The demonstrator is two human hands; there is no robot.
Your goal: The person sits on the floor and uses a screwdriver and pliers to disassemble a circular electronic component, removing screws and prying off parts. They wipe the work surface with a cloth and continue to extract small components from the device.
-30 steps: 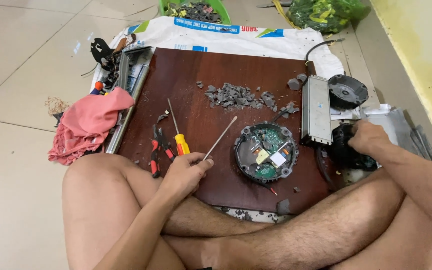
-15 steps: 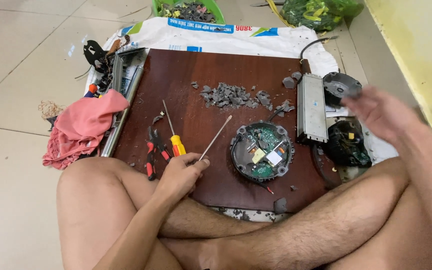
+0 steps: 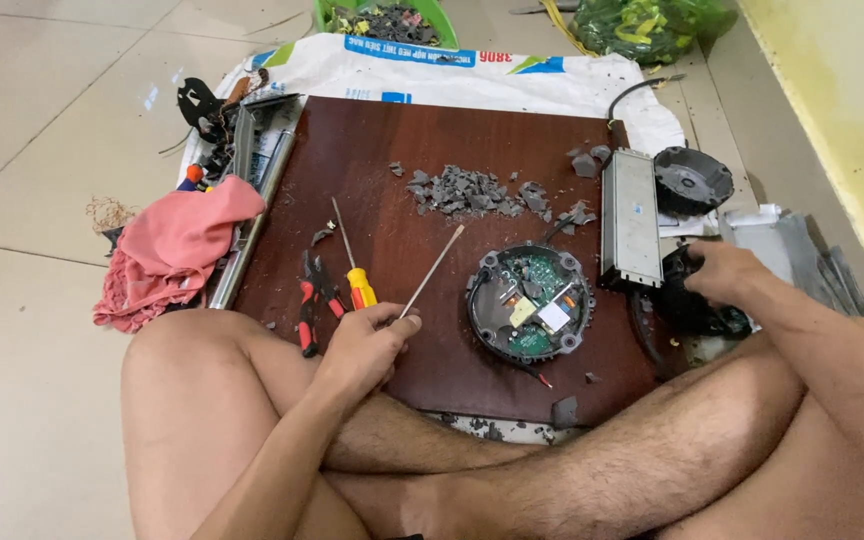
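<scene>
Left hand (image 3: 364,345) pinches a thin screwdriver (image 3: 432,272) at lower centre; right hand (image 3: 727,275) grips a black part (image 3: 687,305) at right. White sack (image 3: 432,65) with blue strip label, upper centre.

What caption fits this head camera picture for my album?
Left hand holds a screwdriver on a brown board; right hand grips a black part beside an opened round circuit housing.
</scene>
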